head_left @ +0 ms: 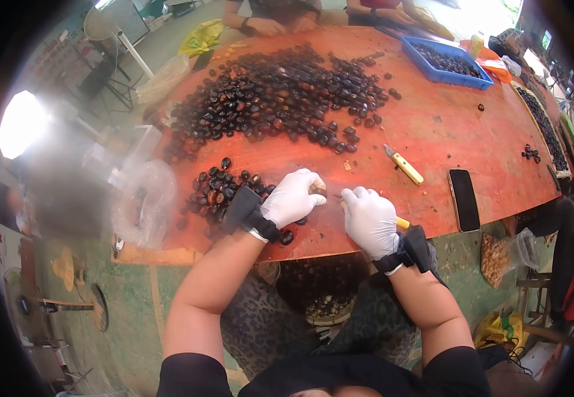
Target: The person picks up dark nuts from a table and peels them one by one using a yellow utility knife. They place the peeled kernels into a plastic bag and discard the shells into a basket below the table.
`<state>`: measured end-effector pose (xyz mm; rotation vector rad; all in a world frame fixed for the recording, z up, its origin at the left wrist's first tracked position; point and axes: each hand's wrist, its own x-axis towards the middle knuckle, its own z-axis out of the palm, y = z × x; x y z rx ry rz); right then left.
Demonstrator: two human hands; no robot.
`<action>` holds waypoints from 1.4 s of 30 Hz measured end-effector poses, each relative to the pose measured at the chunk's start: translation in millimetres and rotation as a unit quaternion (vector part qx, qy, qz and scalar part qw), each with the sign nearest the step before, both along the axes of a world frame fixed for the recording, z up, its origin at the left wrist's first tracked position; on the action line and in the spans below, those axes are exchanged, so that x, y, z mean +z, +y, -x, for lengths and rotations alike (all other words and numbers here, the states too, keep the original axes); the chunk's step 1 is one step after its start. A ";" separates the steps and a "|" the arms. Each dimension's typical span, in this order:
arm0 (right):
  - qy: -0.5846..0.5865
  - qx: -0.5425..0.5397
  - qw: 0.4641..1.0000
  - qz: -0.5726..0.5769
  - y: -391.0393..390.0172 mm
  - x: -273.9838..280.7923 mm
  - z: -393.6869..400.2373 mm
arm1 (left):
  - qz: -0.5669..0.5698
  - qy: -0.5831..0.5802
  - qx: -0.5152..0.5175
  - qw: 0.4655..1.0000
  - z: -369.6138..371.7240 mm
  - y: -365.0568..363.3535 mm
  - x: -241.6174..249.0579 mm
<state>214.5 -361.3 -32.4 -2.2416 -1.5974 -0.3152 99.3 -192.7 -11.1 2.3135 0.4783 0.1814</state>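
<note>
My left hand [295, 196], in a white glove, is closed with its fingertips pinched round a small brown nut [320, 192]. My right hand [371, 220], gloved too, is wrapped round a small knife; its yellow handle end [402, 223] sticks out on the right. The knife's tip points left towards the nut, but whether they touch is hard to make out. Beside and partly under my left wrist lies a small pile of shiny dark brown nuts [215, 186]. A much larger heap of dark nuts [267, 92] spreads over the far side of the red table [432, 132].
A second yellow-handled knife [406, 167] and a phone [464, 200] lie to the right. A blue tray [442, 63] of nuts stands at the back right. Below the table edge, a container of dark pieces [323, 281] sits between my knees. Other people sit across the table.
</note>
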 end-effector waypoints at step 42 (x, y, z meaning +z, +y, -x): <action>0.283 0.010 0.957 -0.061 -13.6 -11.5 -99.8 | -0.095 0.042 0.343 0.934 -77.2 135.2 -20.9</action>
